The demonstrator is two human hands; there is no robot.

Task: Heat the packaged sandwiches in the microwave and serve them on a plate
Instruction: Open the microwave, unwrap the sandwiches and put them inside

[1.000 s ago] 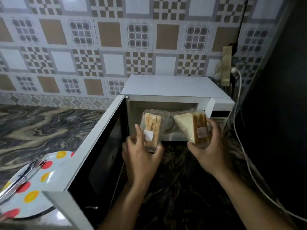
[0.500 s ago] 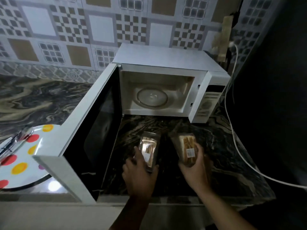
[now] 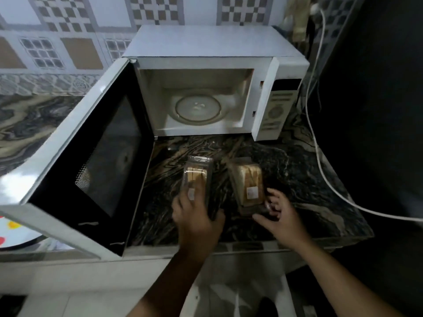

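Two packs of sandwiches lie on the dark marbled counter (image 3: 297,179) in front of the microwave (image 3: 212,65), side by side and a little apart. Your left hand (image 3: 196,216) grips the left pack (image 3: 196,177) by its near end, fingers curled over the top by the small label and thumb on its right side. Your right hand (image 3: 281,216) sits at the near right corner of the right pack (image 3: 248,181); the fingers are spread and relaxed and touch its edge, with nothing clasped.

Your microwave door (image 3: 91,156) stands swung wide to the left, its dark window facing the packs. Inside, the glass turntable (image 3: 198,108) is bare. At the far left edge, past the door, a bit of your spotted plate (image 3: 11,234) shows. One white cable (image 3: 320,156) runs down the right side of the counter, well clear of both packs.
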